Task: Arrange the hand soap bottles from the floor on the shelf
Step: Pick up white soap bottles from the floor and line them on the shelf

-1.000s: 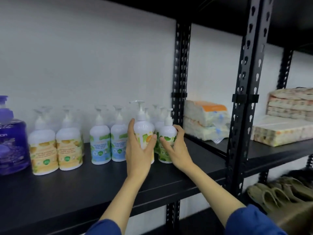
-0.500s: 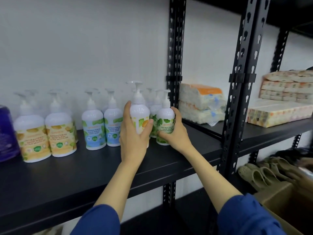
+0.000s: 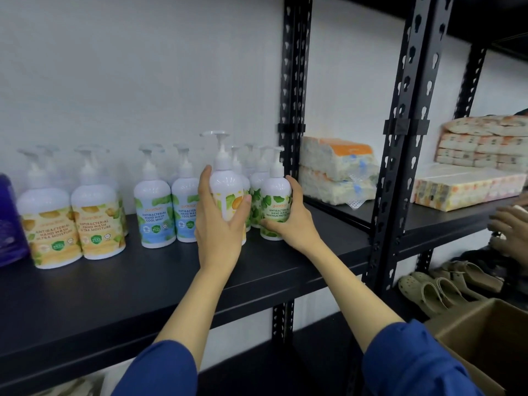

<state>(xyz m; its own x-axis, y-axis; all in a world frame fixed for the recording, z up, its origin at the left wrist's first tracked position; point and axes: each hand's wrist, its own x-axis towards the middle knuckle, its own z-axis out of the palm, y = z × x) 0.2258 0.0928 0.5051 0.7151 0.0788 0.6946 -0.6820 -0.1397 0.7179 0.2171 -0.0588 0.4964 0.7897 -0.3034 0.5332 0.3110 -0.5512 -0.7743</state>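
On the black shelf [image 3: 143, 284] my left hand [image 3: 220, 224] grips a white pump bottle with an orange-fruit label [image 3: 227, 190]. My right hand [image 3: 291, 221] holds a green-label hand wash bottle [image 3: 275, 195] right beside it, at the shelf's right end. More green-label bottles [image 3: 257, 184] stand close behind these two. To the left stand two blue cool-mint bottles [image 3: 155, 207] and two yellow ultra-moisture bottles [image 3: 47, 224], with others half hidden behind.
A purple bottle [image 3: 10, 224] sits at the far left. Black uprights [image 3: 291, 110] [image 3: 400, 167] bound the bay. Tissue packs [image 3: 337, 170] fill the shelf to the right. Another person's hand [image 3: 511, 224] shows at the right edge. Below lie sandals [image 3: 434, 290] and an open cardboard box [image 3: 485, 332].
My right hand has closed round the green-label bottle. The left hand keeps its hold on the orange-label bottle. My view shifted right and down, and another person's hand came in at the right edge.
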